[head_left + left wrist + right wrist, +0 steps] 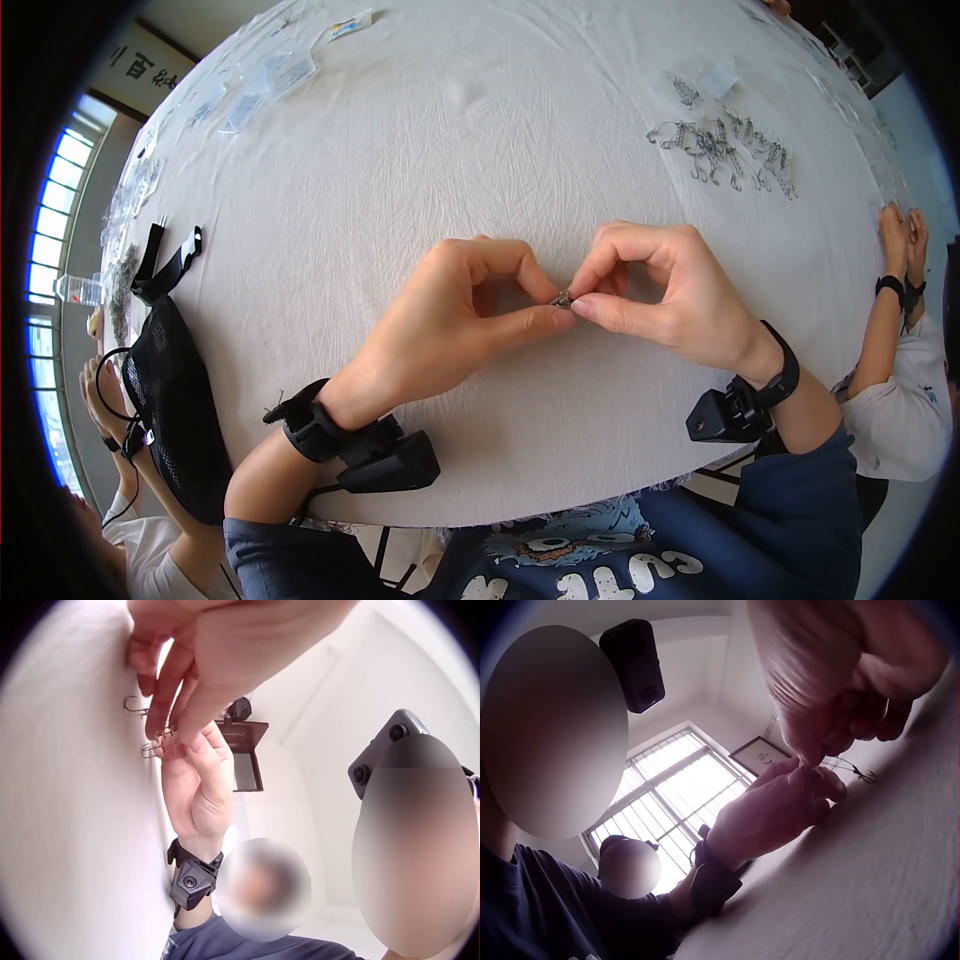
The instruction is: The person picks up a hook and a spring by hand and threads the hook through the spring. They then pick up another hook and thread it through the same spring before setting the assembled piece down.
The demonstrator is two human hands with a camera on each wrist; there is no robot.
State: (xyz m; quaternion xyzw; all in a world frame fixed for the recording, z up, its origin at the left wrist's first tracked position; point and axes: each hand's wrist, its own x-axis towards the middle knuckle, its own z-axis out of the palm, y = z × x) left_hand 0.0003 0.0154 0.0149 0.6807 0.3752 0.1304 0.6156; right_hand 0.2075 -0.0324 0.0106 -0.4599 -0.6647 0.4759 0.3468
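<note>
Over the near middle of the cloth, my left hand (430,320) and right hand (685,290) meet at the fingertips. Between them sits a small metal wire piece with hooks (563,299), pinched by thumb and forefinger on each side and largely covered. The left wrist view shows thin wire hooks (148,752) poking out past the fingertips, close to the cloth. A dark hooked end (866,776) also sticks out beyond the fingers in the right wrist view. A heap of similar hooked metal pieces (715,150) lies farther off to the right.
The white cloth-covered table (400,170) fills the middle. Clear plastic packets (270,80) lie at the far left, and a black mesh bag (175,400) with straps along the left edge. Other people's hands (900,240) rest at the right edge and at the left.
</note>
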